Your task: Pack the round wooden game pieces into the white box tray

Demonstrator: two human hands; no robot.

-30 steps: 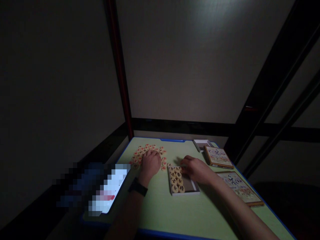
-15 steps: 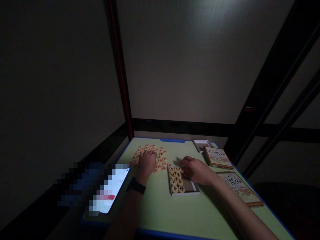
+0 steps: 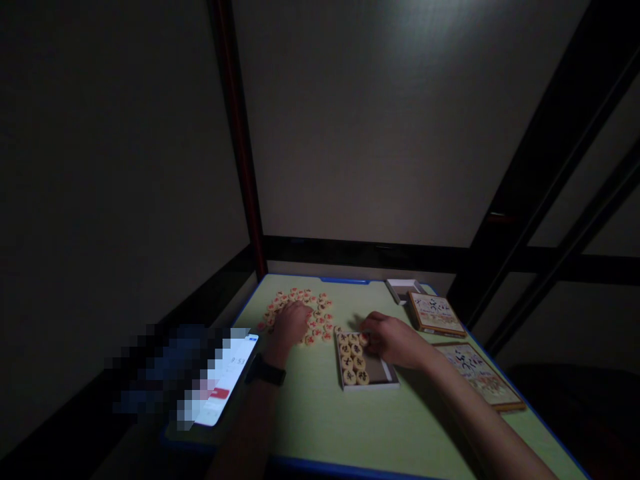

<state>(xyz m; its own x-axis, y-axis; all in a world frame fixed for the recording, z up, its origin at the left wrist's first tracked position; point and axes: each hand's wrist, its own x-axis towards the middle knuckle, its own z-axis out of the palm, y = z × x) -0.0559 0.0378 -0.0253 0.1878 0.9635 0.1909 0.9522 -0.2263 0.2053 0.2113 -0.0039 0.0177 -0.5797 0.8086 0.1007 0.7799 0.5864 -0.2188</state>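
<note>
Over the pile of round Chinese chess pieces (image 3: 320, 321) at the left of the table, my left hand (image 3: 293, 321) reaches down with its back to me. Its fingertips are hidden among the pieces. My right hand (image 3: 387, 337) is curled at the far side of a shallow open box (image 3: 370, 387). Its fingers are bent together on a red-marked Chinese chess piece (image 3: 365, 339), partly covered by them. Left of that, two columns of black-marked pieces (image 3: 359, 363) lie flat in the box. One loose piece (image 3: 338, 330) is just outside the box's far left corner.
A lit phone (image 3: 227, 380), partly pixelated, lies at the table's left edge. On the right are two decorated flat boxes (image 3: 437, 312), one nearer than the other, and an open white tray (image 3: 400, 290) behind them. The green table (image 3: 320, 420) has a blue rim.
My left hand has shifted slightly left over the pile, uncovering some pieces on its right. My right hand has stayed nearly still at the box.
</note>
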